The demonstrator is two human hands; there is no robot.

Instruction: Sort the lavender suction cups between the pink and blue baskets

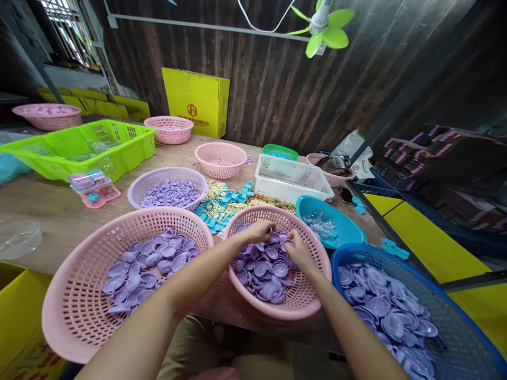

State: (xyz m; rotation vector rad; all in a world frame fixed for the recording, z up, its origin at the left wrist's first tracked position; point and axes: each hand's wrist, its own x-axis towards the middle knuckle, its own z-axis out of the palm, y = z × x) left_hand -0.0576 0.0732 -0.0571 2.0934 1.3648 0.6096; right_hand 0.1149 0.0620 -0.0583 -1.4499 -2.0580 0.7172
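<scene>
Both hands are inside the middle pink basket [277, 311], over a heap of small purple plastic dish-shaped pieces [260, 270]. My left hand [261, 230] is closed at the back of the heap, fingers curled down; what they hold is hidden. On the right side of the heap, my right hand [298, 252] pinches the edge of a purple dish-shaped piece [289, 244]. A larger pink basket [75, 295] on the left holds similar pieces, under my left forearm. More lie in a blue basket [447, 295] to the right.
Beyond stand a lilac basket [134, 192] of small purple parts, a teal basin [348, 232] of clear parts, a white crate [293, 179] and a green crate [134, 148]. Loose blue and cream parts [222, 203] lie behind the middle basket. A green fan [320, 26] hangs above.
</scene>
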